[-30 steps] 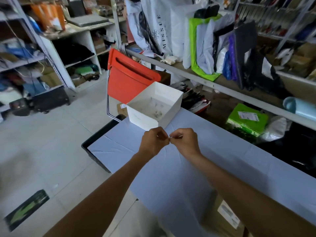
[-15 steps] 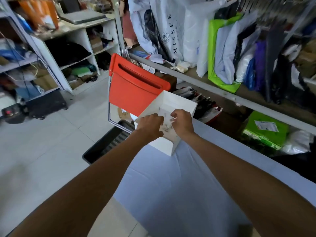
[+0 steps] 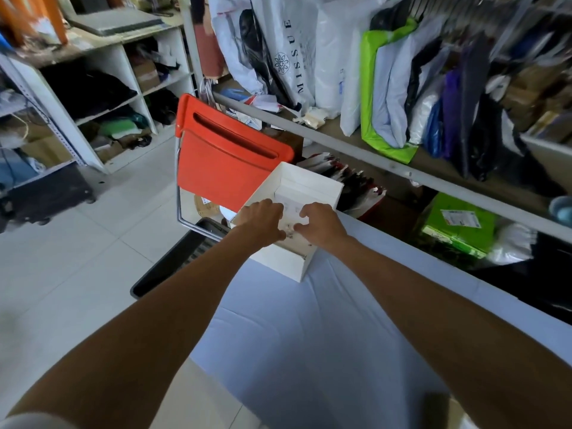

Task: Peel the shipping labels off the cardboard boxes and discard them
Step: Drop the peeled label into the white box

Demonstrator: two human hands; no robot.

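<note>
From the head camera: a person's left hand [image 3: 263, 221] and right hand [image 3: 322, 224] dip into an open white box [image 3: 309, 184] at the far edge of a blue-clothed table [image 3: 309, 335]. Their fingers are curled, and whether they grasp anything cannot be told. Small scraps [image 3: 290, 233] lie inside the box between the hands. A red chair [image 3: 223, 159], tiled floor [image 3: 93, 243] and crammed shelves [image 3: 387, 88] surround the table.

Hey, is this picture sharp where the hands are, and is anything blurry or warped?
Head view: sharp enough at the left hand, right hand and white box; the hanging bags at upper right are smeared; the wide-angle lens stretches the forearms; light soft, no glare.
</note>
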